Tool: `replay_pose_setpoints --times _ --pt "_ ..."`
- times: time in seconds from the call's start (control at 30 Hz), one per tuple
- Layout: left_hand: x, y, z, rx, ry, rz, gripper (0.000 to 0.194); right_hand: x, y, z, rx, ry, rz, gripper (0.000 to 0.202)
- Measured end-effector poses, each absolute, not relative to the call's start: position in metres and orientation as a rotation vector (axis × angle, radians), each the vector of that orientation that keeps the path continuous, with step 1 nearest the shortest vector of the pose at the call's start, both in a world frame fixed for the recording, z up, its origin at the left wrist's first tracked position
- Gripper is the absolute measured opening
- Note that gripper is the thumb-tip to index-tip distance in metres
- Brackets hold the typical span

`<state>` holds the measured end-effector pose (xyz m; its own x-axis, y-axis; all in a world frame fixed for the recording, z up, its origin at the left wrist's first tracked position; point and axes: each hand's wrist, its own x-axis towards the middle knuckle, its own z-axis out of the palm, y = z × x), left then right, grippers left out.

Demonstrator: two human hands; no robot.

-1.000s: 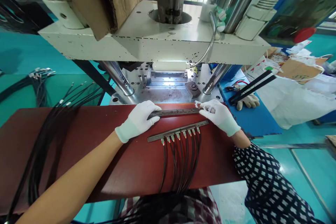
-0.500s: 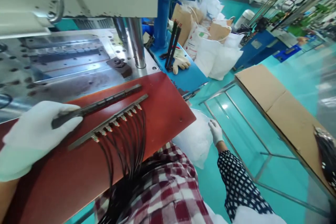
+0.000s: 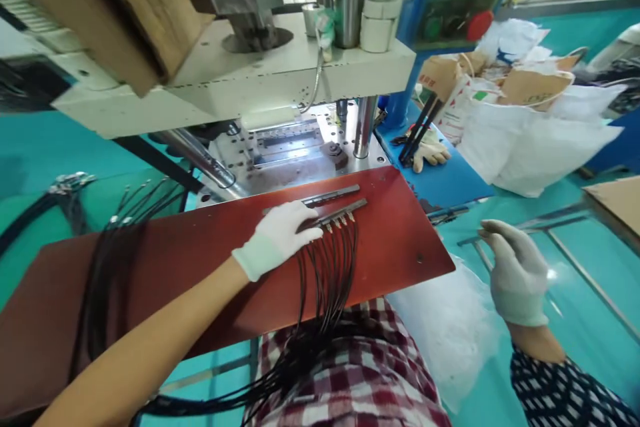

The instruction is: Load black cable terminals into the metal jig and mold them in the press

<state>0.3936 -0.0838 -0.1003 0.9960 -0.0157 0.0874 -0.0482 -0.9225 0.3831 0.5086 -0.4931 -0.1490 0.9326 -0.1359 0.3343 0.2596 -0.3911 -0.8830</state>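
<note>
My left hand [image 3: 283, 233], in a white glove, is closed round the left end of the nearer slotted metal bar [image 3: 343, 212] on the red-brown board [image 3: 390, 240]. Metal-tipped black cables [image 3: 327, 273] sit along this bar and hang down over the board's front edge to my lap. Just behind it lies a second metal bar [image 3: 335, 195], its left part hidden by my fingers. Away to the right of the board, my right hand [image 3: 520, 273], also gloved, is raised in the air. Its fingers are curled together, and nothing shows in them.
Behind the board stands a press with a metal bed [image 3: 285, 173] and thick posts. More black cables [image 3: 100, 280] lie across the board's left side. A blue ledge [image 3: 450, 180] holds a glove [image 3: 430, 150] and dark bars. White sacks [image 3: 525, 140] stand at the right.
My left hand has gone from the rear bar to the nearer bar with the cables. My right hand has come up from low beside the plastic bag. The view has swung left.
</note>
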Motion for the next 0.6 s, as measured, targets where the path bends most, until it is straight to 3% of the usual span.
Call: replay_pose_setpoints --times 0.13,0.27,0.47,0.6 --pt "0.393 -0.105 -0.116 2.712 0.1 0.147 0.019 0.488 -0.399 -0.11 -1.88 -0.531 0.067 0.029" --pt "0.392 -0.099 -0.111 2.589 0.174 0.16 0.013 0.48 -0.339 -0.115 -1.391 -0.259 0.507 0.052" --pt "0.442 -0.034 -0.084 2.573 0.179 0.452 0.012 0.446 -0.269 -0.125 -0.676 0.003 1.409 0.044" --pt "0.501 0.021 -0.074 2.492 0.24 0.552 0.014 0.435 -0.223 -0.125 -0.575 -0.132 1.605 0.044"
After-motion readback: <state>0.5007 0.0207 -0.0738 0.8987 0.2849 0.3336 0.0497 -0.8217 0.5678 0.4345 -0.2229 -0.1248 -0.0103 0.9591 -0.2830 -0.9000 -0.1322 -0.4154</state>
